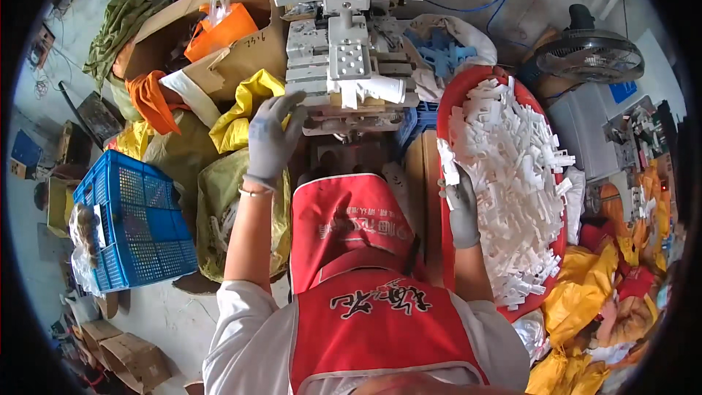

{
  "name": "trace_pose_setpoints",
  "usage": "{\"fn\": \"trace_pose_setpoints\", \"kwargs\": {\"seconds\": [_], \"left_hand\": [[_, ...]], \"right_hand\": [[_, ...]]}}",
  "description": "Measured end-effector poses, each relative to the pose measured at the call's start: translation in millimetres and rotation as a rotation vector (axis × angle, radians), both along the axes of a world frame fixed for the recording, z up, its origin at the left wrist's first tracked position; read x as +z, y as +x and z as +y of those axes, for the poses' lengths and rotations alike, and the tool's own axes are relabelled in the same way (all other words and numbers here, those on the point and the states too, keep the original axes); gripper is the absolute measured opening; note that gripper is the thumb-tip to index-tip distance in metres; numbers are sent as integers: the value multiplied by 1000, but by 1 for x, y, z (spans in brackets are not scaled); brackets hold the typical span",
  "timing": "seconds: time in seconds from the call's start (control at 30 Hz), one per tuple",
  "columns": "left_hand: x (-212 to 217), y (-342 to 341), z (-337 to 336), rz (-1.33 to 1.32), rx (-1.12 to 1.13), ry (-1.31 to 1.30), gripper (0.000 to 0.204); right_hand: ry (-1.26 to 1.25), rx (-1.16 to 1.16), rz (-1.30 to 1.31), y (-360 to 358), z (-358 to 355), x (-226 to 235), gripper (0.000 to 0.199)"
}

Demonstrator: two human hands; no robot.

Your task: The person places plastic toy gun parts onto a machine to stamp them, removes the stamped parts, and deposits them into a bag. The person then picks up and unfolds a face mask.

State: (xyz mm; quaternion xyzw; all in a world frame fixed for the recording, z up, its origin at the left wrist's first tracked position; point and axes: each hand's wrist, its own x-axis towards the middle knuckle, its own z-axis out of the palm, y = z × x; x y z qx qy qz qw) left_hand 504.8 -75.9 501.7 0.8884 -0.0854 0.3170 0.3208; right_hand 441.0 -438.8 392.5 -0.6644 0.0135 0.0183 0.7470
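My left hand (272,137), in a grey glove, is raised beside the left edge of a metal press bed (307,77). Its fingers are stretched out and hold nothing. In my right hand (461,212), also gloved, is a white plastic part (448,164), held at the left rim of a red tub (444,113). Many similar white plastic pieces (512,183) fill that tub. On the press, a white moulded piece (380,89) with a round tube end lies at the front of a metal fixture (349,58), away from both hands.
Left of me stand a blue plastic crate (121,227), an open sack (208,227) and a large cardboard box (252,55). A black fan (592,55) stands beyond the tub. Blue parts (442,51) fill a bag behind it, and yellow sacks (578,300) lie at right.
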Motion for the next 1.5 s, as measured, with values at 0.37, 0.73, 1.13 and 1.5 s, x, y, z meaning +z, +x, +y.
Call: {"fn": "trace_pose_setpoints", "kwargs": {"seconds": [0.37, 0.73, 1.13, 1.5], "left_hand": [[21, 71, -2, 240, -363, 123, 38], [1, 25, 33, -19, -92, -202, 32], [-118, -145, 102, 269, 421, -334, 21], [-206, -192, 159, 475, 488, -60, 38]], "right_hand": [[-160, 8, -251, 35, -9, 23, 52], [-472, 67, -719, 139, 76, 101, 41], [-1137, 118, -1182, 138, 103, 128, 40], [-1046, -56, -314, 15, -30, -61, 30]]}}
